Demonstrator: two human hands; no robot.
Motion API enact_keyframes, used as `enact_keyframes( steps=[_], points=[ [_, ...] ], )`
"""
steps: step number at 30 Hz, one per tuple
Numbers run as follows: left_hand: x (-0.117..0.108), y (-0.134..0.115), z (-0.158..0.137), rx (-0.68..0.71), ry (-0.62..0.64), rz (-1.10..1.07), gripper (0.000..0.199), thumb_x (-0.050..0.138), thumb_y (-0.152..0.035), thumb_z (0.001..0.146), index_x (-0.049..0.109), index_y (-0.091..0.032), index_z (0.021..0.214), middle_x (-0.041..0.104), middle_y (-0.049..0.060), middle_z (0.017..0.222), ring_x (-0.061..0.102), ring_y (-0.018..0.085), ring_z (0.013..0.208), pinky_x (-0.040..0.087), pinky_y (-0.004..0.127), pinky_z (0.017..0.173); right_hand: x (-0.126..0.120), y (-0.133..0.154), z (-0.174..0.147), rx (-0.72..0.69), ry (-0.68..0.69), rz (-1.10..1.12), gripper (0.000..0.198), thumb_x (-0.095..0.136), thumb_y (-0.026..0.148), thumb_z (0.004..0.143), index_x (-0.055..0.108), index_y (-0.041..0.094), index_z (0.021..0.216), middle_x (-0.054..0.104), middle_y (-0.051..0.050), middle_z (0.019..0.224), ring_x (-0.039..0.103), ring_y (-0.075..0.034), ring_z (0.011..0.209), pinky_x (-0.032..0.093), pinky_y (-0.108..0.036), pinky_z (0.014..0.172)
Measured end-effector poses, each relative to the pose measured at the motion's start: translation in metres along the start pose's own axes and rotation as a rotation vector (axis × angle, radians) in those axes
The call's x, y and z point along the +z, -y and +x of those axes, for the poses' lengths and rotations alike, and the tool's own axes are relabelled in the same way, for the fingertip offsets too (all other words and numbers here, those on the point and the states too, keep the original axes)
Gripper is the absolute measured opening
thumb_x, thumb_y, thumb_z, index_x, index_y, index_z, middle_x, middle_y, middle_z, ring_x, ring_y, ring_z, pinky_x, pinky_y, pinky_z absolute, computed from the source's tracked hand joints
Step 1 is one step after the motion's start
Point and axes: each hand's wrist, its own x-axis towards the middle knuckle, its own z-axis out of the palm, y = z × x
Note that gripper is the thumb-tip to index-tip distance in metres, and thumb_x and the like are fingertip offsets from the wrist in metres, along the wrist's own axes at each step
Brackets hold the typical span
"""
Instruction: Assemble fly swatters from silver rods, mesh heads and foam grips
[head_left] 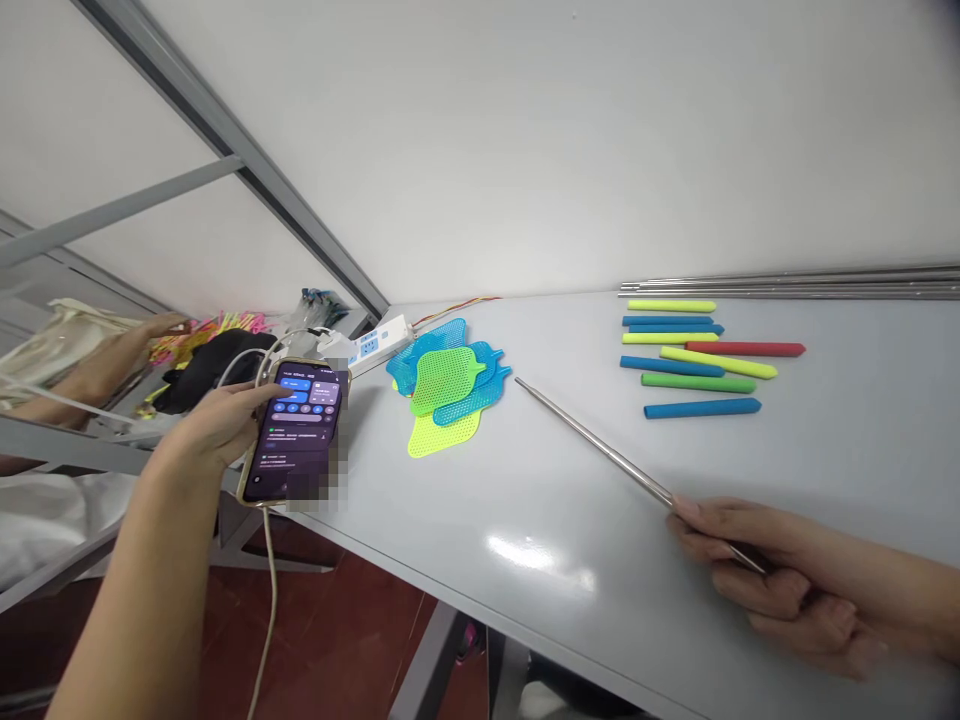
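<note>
My left hand [232, 420] grips a smartphone [289, 440] with a lit screen, its thumb over the upper left of the display. A cable runs down from the phone's lower end. In my right hand [780, 580] is a thin metal rod [600, 447], slanting up and left over the table. The rod's far tip lies near a pile of perforated plastic fly swatter heads, with a blue one [472, 400], a green one [448, 380] and a yellow-green one [442, 437]. Right of the rod lie several coloured tubes, among them a red one [757, 349] and a blue one [701, 408].
Several metal rods [787, 284] lie along the wall at the back right. A white power strip [381, 343] with plugs and cables sits behind the phone. At far left, another person's arm [105, 375] reaches toward colourful items. A grey frame post [247, 150] rises at the table's left end.
</note>
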Motion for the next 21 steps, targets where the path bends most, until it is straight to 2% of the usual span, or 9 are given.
enact_keyframes(
  steps=[7,21],
  points=[
    [-0.0019,0.0004,0.0025,-0.031,0.090,0.034,0.021,0.058,0.001,0.056,0.056,-0.009,0.074,0.061,0.002,0.056,0.058,0.013,0.045,0.051,0.022,0.042,-0.0020,0.0002,0.0010,0.011,0.022,0.023,0.035,0.041,0.051,0.082,0.039,0.022,0.063,0.024,0.008,0.043,0.010,-0.005,0.031,0.009,-0.012,0.024],
    [-0.0006,-0.0015,0.0006,-0.035,0.092,0.085,0.023,0.055,0.004,0.057,0.056,-0.009,0.075,0.062,0.002,0.060,0.059,0.013,0.048,0.051,0.021,0.044,-0.0011,0.0038,0.0006,0.037,0.047,0.013,0.037,0.040,0.054,0.082,0.039,0.022,0.064,0.025,0.009,0.042,0.010,-0.004,0.031,0.013,-0.011,0.023]
  ],
)
